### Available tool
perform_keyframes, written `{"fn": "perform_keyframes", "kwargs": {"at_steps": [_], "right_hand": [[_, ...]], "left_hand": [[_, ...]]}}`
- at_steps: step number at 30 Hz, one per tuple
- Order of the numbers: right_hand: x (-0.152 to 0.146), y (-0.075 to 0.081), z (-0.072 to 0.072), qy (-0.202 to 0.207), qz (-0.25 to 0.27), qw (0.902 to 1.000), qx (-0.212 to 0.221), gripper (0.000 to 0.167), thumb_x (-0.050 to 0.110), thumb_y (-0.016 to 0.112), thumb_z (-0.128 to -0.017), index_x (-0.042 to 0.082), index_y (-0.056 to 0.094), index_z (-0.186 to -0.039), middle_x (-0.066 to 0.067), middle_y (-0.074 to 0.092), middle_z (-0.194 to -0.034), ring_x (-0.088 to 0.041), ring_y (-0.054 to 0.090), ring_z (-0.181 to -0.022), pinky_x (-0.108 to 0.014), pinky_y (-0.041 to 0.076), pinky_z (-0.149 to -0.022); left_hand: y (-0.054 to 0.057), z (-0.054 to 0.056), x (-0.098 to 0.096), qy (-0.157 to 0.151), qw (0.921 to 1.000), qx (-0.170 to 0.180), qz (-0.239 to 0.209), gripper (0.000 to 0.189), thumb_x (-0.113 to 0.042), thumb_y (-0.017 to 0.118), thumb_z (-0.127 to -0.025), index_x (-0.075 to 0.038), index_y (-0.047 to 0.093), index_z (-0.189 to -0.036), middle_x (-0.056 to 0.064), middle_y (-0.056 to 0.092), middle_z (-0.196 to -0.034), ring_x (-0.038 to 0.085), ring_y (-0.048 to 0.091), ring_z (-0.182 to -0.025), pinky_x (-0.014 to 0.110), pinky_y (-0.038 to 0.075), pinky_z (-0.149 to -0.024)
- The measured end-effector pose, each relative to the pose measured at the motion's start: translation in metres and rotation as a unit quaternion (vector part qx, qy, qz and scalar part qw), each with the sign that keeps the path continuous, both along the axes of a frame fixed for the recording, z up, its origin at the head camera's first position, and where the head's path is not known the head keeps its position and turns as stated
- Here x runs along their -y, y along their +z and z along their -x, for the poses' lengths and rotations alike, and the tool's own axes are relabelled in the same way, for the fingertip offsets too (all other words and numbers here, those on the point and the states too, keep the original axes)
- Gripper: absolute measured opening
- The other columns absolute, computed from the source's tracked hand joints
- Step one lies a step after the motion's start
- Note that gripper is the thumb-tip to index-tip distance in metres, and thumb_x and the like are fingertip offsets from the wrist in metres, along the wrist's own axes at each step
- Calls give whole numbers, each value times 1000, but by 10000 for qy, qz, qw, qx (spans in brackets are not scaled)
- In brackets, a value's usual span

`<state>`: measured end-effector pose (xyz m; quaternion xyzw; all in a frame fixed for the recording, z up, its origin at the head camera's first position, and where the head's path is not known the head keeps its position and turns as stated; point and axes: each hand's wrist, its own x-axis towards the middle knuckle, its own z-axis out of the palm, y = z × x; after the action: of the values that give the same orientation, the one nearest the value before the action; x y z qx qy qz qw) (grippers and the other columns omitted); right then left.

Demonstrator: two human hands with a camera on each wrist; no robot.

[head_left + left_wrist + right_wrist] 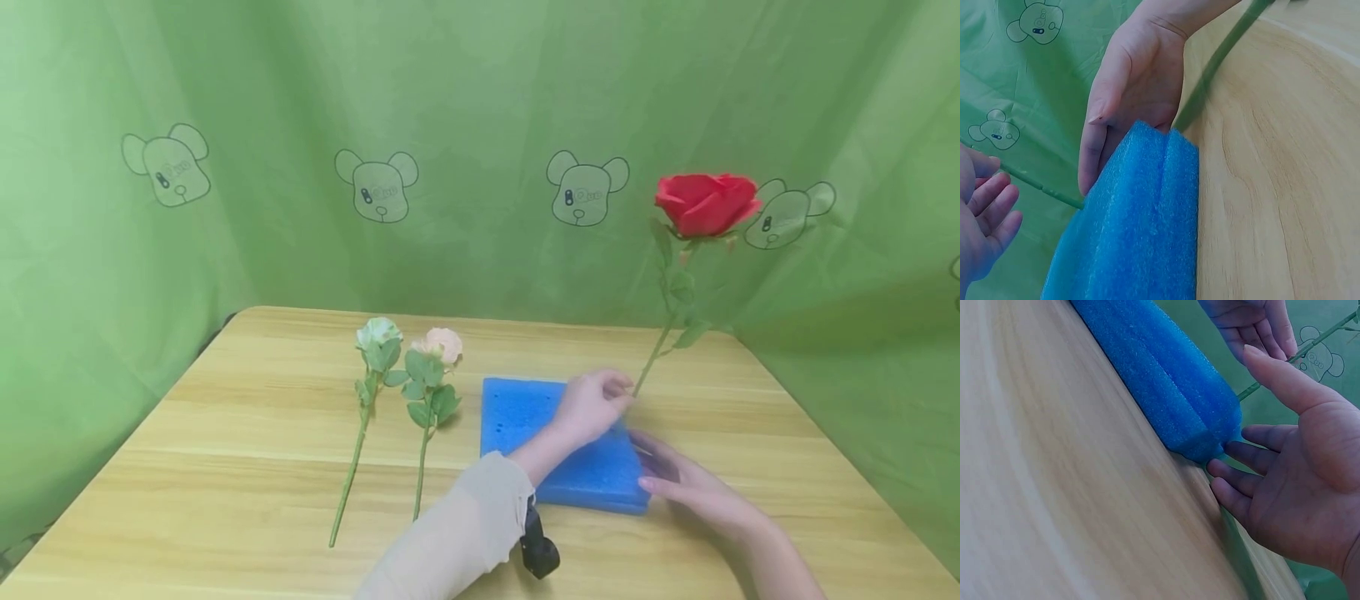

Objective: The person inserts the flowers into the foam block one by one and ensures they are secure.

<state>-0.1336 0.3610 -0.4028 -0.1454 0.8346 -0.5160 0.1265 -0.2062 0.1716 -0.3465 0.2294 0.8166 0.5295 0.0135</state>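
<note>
My left hand [596,406] pinches the green stem [1041,187] of a tall red rose [708,204], low down near a blue foam block [517,417]. The rose leans a little to the right, and its stem's lower end meets the block's top near the right back corner. At the block's right side, my right hand [1310,469] has its fingers extended, with fingertips [1235,450] right at the foam edge. The foam shows two layers along its side in the left wrist view. Part of the block is covered by my left forearm.
Left of the block, a pale green-white flower [378,333] and a pale pink flower [441,344] lie on the wooden table [225,467], stems toward me. A blurred green strip [1222,56] runs beside the foam. Green curtains [480,83] with bear faces surround the table.
</note>
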Motion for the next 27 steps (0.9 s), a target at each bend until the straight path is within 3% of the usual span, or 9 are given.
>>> {"fn": "perform_keyframes", "kwargs": {"at_steps": [7,9,11,14,17,20,23,25,27], "right_hand": [[0,0,0,49,166,9998,-61,62,9,48,-95,-3,13,-145,-26,13,-149,8,32,-122,-10,27,-94],[1,1,-1,20,101,9999,-100,62,9,48,-95,-3,14,-145,-25,14,-149,11,32,-121,-16,28,-98],[2,3,-1,46,51,9998,-184,61,9,48,-95,-4,14,-145,-27,15,-149,8,31,-122,-32,29,-104],[4,5,-2,-24,-73,9998,-205,61,10,48,-95,-4,15,-144,-26,16,-149,8,30,-122,-53,20,-104],[4,4,-2,-29,-81,9998,-176,62,11,48,-95,-5,15,-144,-26,16,-148,7,30,-123,-61,13,-101],[3,3,0,-35,-147,9997,-174,62,11,49,-95,-3,15,-145,-25,16,-149,8,30,-123,-54,16,-104],[1,0,1,49,-148,9996,-253,61,9,48,-95,-2,14,-145,-25,16,-149,8,30,-123,-33,24,-105],[-1,-1,2,67,-149,9995,-287,61,9,48,-95,-1,14,-146,-24,16,-149,11,30,-121,-18,25,-99],[-1,-2,3,117,-72,9995,-298,61,8,47,-95,-1,14,-146,-25,16,-149,11,30,-121,-12,24,-95]], "left_hand": [[1,1,15,93,9995,91,-299,24,-19,66,-86,-14,65,-110,-4,67,-96,5,60,-82,17,49,-70],[2,1,21,139,9992,115,-361,24,-19,66,-86,-13,66,-109,-4,67,-95,5,60,-83,17,49,-69],[3,2,29,190,9989,147,-400,24,-21,67,-86,-13,66,-108,-3,67,-95,6,60,-84,17,49,-70],[4,4,41,237,9985,183,-456,25,-22,67,-86,-12,65,-109,-2,67,-96,8,61,-85,19,50,-72],[4,7,54,268,9983,163,-491,27,-22,66,-86,-11,65,-111,-1,68,-97,9,61,-87,20,50,-74],[6,9,68,350,9980,90,-518,29,-21,67,-86,-9,64,-112,0,68,-98,11,62,-88,22,51,-75],[7,10,81,434,9972,32,-605,30,-20,67,-85,-8,64,-112,2,68,-99,13,63,-88,23,51,-76],[8,10,90,461,9965,69,-688,30,-20,67,-85,-8,63,-112,3,68,-99,14,63,-89,24,51,-77],[8,9,99,479,9958,147,-768,31,-20,67,-85,-8,63,-113,4,67,-101,16,62,-91,25,51,-79]]}}
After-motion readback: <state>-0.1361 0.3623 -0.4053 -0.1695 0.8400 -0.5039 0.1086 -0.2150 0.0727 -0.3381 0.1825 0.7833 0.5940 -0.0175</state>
